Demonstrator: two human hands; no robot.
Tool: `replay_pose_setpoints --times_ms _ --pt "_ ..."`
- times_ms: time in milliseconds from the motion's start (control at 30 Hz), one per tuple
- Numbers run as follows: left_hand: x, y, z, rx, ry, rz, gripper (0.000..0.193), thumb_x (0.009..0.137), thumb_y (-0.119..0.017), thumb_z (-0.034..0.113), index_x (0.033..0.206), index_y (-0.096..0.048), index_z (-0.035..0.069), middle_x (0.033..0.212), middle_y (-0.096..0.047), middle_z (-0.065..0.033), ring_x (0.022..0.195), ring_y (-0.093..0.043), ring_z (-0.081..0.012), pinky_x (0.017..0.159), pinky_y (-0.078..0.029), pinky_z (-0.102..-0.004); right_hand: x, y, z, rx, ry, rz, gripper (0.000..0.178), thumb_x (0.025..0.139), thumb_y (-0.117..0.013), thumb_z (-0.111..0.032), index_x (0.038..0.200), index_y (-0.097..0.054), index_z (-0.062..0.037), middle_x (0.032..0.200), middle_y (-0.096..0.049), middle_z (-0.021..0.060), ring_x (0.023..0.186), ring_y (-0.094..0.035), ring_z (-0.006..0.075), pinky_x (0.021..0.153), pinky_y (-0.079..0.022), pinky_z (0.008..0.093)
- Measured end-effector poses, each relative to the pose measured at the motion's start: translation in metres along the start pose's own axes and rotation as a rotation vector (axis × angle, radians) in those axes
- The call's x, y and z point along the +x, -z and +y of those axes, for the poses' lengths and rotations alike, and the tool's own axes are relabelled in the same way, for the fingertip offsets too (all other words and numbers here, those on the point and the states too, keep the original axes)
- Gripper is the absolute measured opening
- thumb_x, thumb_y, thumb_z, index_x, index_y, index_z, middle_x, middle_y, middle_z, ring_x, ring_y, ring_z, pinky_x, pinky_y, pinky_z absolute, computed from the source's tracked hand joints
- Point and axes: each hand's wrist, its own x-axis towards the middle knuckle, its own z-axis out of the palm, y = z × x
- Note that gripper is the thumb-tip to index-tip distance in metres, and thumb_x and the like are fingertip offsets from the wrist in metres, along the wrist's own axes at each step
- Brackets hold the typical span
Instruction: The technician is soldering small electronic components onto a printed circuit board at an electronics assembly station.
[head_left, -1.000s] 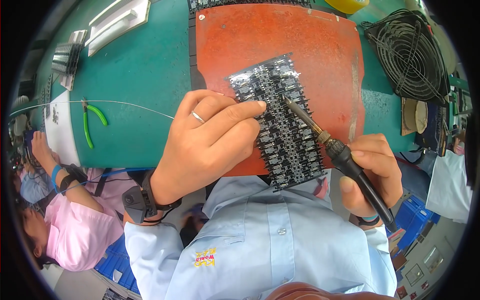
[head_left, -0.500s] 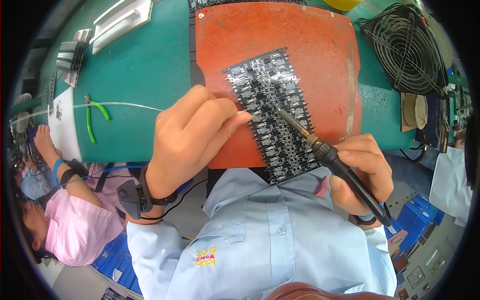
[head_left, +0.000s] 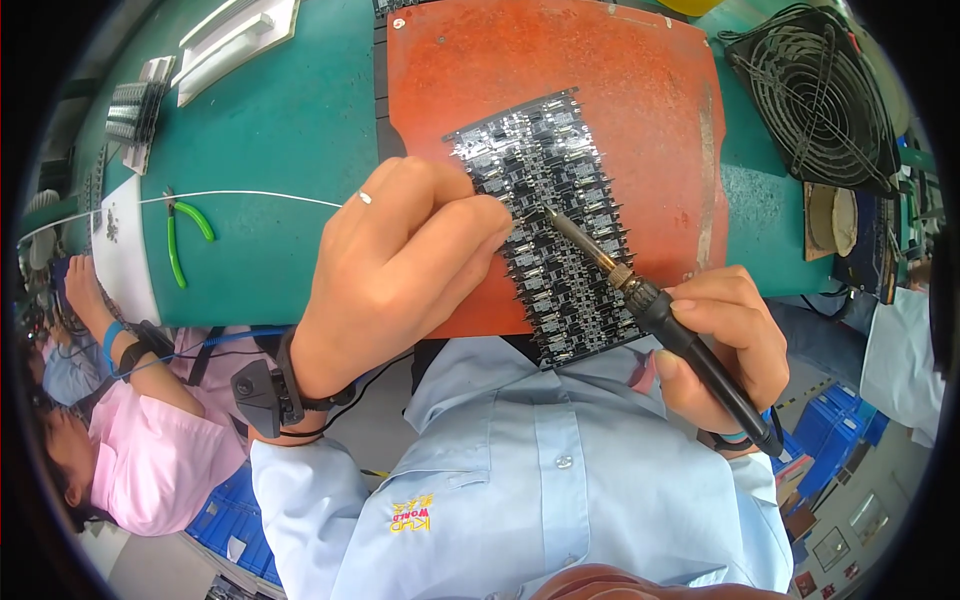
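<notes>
A panel of small black circuit boards lies slanted on an orange-red board. Its lower end reaches past the board's near edge toward my shirt. My right hand grips the black handle of a soldering iron, whose tip points at the panel's middle. Over the panel's left edge, my left hand is closed with its fingers pinched round thin solder wire, which trails off to the left. The wire's working end is mostly hidden by the fingers. Whether the tip touches the panel is hard to tell.
Green-handled cutters lie on the green table, beside a white sheet. At the right are a black fan and a tan spool. A co-worker in a pink sleeve sits at the left.
My left hand has moved slightly right and its knuckles have turned, bringing its fingertips farther over the panel. The iron's tip has shifted a little left and up.
</notes>
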Motion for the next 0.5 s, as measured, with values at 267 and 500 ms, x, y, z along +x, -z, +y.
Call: replay_pose_setpoints --times_ms 267,500 --pt "0.0080 -0.0074 -0.0076 -0.015 -0.039 -0.051 0.022 0.067 -0.073 -0.002 0.085 -0.063 0.005 0.081 -0.052 -0.0064 0.069 -0.055 -0.0240 0.057 -0.046 -0.0347 0.0030 0.0019 -0.0032 0.025 -0.030 0.002 0.040 0.063 -0.075 0.003 0.101 -0.063 0.0036 0.091 -0.067 0.0181 0.077 -0.066 0.0306 0.068 -0.052 0.0375" --pt "0.0105 -0.0094 -0.0072 0.000 -0.043 -0.093 0.021 0.067 -0.073 -0.001 0.084 -0.062 0.005 0.081 -0.052 -0.0063 0.070 -0.056 -0.0242 0.058 -0.046 -0.0348 0.0051 0.0014 -0.0040 0.025 -0.033 0.003 0.040 0.063 -0.074 0.004 0.101 -0.063 0.0037 0.091 -0.067 0.0182 0.076 -0.065 0.0311 0.067 -0.052 0.0373"
